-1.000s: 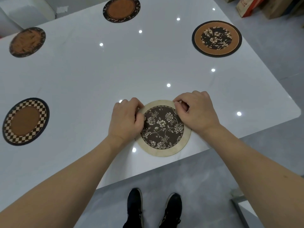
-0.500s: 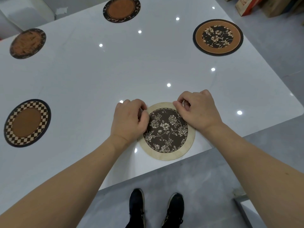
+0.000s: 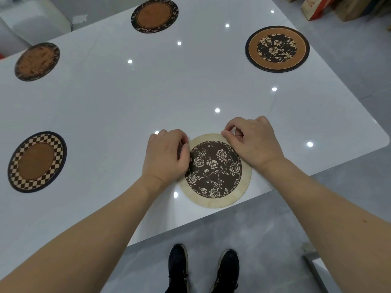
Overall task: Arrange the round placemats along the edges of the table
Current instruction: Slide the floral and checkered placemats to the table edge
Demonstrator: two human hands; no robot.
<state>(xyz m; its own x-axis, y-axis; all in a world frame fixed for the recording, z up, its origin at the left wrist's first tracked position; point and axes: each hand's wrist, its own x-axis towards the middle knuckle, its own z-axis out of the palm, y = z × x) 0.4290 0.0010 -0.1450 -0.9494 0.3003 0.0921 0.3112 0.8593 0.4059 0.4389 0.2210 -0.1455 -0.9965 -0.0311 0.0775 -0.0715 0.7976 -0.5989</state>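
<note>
A cream-rimmed round placemat with a dark floral centre lies flat at the near edge of the white table. My left hand pinches its left rim, and my right hand pinches its upper right rim. Other mats lie along the edges: a checkered one at left, a dark brown one at far left, a brown one with a leafy black border at the far side, and a brown floral one at right.
The table's near edge runs diagonally just below the cream mat, with grey floor beyond it and my black shoes on it. A white chair stands at the far left. Boxes sit on the floor at far right.
Both hands have slid the cream mat slightly toward me and to the right, closer to the table's near edge. The other mats have not moved.
</note>
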